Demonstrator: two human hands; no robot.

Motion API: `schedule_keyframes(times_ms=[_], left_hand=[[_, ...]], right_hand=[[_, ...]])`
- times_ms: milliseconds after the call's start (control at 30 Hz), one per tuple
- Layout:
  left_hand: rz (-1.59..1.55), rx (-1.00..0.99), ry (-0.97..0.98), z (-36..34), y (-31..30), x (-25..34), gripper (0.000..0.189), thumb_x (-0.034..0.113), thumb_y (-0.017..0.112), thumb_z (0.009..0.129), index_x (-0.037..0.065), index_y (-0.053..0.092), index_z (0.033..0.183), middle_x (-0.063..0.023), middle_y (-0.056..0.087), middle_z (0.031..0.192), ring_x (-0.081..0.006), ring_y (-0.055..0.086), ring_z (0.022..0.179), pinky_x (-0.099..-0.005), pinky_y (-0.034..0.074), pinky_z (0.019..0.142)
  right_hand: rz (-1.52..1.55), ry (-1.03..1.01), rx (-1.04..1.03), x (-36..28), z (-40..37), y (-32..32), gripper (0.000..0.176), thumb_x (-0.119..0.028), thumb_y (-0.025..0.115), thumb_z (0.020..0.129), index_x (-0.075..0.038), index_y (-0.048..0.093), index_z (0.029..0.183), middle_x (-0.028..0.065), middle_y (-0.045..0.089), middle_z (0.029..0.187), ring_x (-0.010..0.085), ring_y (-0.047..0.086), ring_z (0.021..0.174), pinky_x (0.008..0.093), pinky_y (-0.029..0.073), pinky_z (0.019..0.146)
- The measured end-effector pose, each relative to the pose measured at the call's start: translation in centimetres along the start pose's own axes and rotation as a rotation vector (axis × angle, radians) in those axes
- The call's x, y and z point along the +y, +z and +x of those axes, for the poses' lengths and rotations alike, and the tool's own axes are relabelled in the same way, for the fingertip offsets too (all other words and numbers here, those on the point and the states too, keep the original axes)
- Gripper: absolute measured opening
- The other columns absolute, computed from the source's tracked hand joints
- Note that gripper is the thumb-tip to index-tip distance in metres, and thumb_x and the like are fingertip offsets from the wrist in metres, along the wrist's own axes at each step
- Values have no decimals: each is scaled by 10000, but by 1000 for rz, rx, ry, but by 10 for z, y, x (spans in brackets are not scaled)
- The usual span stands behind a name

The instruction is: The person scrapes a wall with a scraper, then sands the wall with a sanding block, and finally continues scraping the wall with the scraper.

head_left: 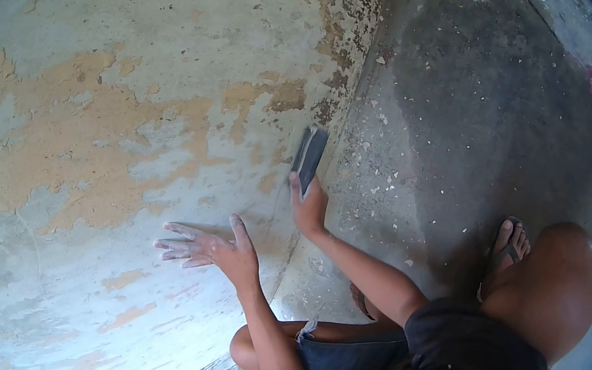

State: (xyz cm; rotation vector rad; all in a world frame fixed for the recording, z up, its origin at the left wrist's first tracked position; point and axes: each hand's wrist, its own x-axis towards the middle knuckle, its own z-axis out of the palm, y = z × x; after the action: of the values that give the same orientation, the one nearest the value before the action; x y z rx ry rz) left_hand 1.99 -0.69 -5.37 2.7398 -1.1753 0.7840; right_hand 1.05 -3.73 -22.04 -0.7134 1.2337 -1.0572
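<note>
The right hand point(310, 208) grips a broad dark scraper point(311, 153), thumb against it, at the peeling wall point(158, 34) just beside where it meets the floor point(488, 129). The left hand point(217, 250) is spread, its fingers whitened, by the wall; whether it touches cannot be told. A steep blade angle could gouge the patchy surface; powdery fingers might slip if leaned on, and loose flakes could scatter toward the sandaled foot point(511, 244).

Left grip point(213, 251) splayed, powdery white fingers point(184, 231) spread, right grip point(309, 206) curled tight, forearms point(371, 274) extended
</note>
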Motion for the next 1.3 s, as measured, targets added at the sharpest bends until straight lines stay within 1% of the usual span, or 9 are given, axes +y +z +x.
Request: schedule_keyframes(times_ms=[200,267,433,533,733,867,967,1100,1300], left_hand=[[49,24,-36,4,9,1,1145,539,642,824,65,-116,1539,-307,-258,1532,-551,-258,1376,-774,-29,1007],[29,43,-48,4,8,6,1150,524,654,814,74,-113,1542,-304,-259,1534,-548,-256,1379,-764,-30,1019],[-6,-13,-16,0,-3,2,1144,498,666,802,89,-99,1548,-305,-245,1539,-552,-228,1389,-741,-35,1042],[45,-35,14,-3,-5,-6,1141,494,670,796,98,-88,1552,-307,-234,1542,-554,-212,1394,-730,-39,1051],[31,-6,-10,3,-2,7,1132,511,663,799,102,-74,1555,-311,-227,1542,-554,-212,1394,-730,-36,1054],[37,-19,-2,-2,-3,3,1134,538,657,799,93,-61,1556,-315,-220,1542,-555,-215,1392,-736,-30,1050],[54,-49,25,-3,-6,0,1139,548,662,793,88,-48,1557,-314,-207,1547,-560,-211,1390,-739,-27,1048],[64,-5,20,-4,4,2,1136,540,665,792,83,-40,1557,-305,-186,1557,-564,-201,1392,-746,-26,1043],[-42,119,-30,-3,5,4,1048,482,651,825,45,38,1554,-294,-78,1582,-520,-127,1433,-693,-14,1088]], right_hand=[[-230,51,-147,34,-77,-18,399,-421,561,954,-40,562,1073,228,665,828,454,634,800,509,491,689],[-210,128,-315,28,-92,-29,434,-452,559,946,-38,553,1077,234,662,840,469,624,803,522,488,697],[-163,34,-12,25,-10,-3,393,-415,557,957,-31,565,1038,239,659,841,480,616,797,525,481,685],[-146,-1,-38,22,-8,-13,372,-399,556,960,-32,570,1023,244,657,834,477,617,790,525,479,678],[-248,75,-328,40,-95,-26,379,-396,563,954,-31,575,1057,247,662,832,464,630,797,518,490,690],[-186,-7,-39,33,-27,-8,391,-411,550,961,-36,574,1069,240,669,871,452,636,846,503,492,715],[-26,-13,6,5,7,-13,393,-414,547,964,-35,571,1068,239,671,883,449,635,857,500,487,721],[-270,74,-166,42,-65,-22,385,-407,564,957,-33,573,1050,221,668,853,444,634,839,503,480,716],[-242,135,-318,72,-79,-20,377,-381,571,955,-39,568,1115,222,666,880,449,628,866,507,486,738]])
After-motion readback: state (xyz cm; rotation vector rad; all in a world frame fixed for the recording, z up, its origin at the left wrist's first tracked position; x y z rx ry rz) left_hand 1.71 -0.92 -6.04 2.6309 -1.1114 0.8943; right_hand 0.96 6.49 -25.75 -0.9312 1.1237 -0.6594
